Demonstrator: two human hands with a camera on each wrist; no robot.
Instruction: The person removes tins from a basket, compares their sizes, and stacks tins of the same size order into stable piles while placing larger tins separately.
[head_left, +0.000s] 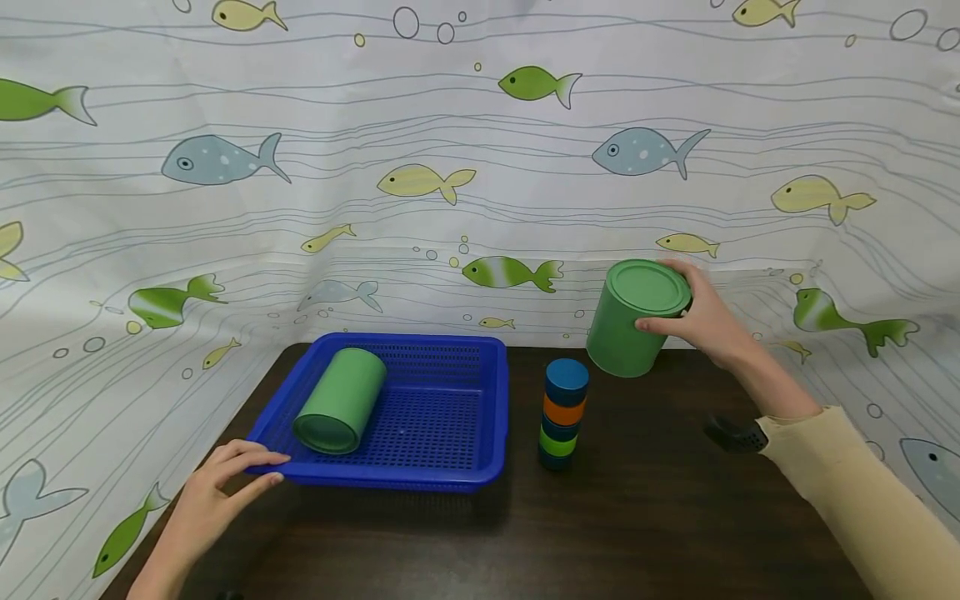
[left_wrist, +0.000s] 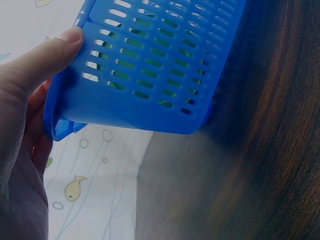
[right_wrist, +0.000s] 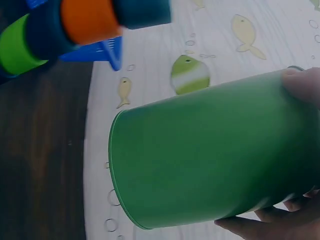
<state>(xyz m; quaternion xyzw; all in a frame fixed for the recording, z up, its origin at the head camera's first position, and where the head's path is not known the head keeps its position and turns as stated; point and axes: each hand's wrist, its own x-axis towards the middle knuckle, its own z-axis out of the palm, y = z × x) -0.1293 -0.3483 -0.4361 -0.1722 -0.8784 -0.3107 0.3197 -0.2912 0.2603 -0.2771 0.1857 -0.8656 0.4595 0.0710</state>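
My left hand (head_left: 213, 492) grips the near left corner of a blue plastic basket (head_left: 390, 477), thumb and fingers on either side of its rim; the left wrist view shows the basket's slotted wall (left_wrist: 130, 107). Inside the basket, a green canister (head_left: 347, 392) lies on its side toward the left. At the back right, my right hand (head_left: 701, 321) holds a second green canister (head_left: 626, 333) near its upper end, slightly tilted. The right wrist view shows that canister (right_wrist: 210, 155) with fingers curled around its side; its lower end appears off the table.
Between the basket and the held canister stands a column of blue, orange and green round pieces (head_left: 564, 412). The dark wooden table (head_left: 600, 533) meets a white sheet (head_left: 480, 217) printed with fish, which rises behind and at both sides.
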